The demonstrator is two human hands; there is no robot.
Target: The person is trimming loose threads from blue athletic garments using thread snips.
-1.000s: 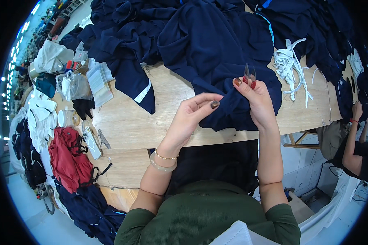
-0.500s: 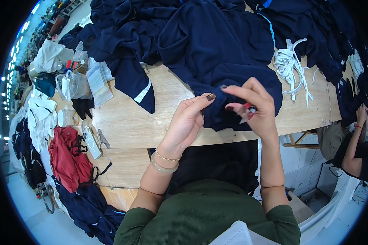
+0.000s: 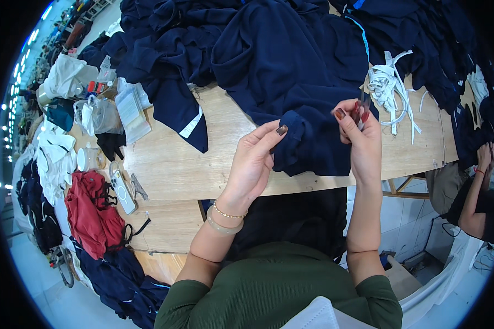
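A dark navy garment lies in folds over the table's front edge. At its near end my left hand pinches the garment's edge between thumb and fingers. My right hand is to the right, over the same cloth, its thumb and forefinger pressed together. In its curled fingers sit small thread snips, blades pointing away from me and partly hidden. Whether the right fingertips also pinch a thread or cloth is too fine to see.
White straps lie tangled at the right. Leftward are a navy piece with a white label, a phone, plastic bags and a red bag. At the far right a co-worker's hands handle dark cloth.
My right hand has moved right, away from my left hand, and its thumb and forefinger have closed together. The snips now point away from me. My left hand keeps its pinch.
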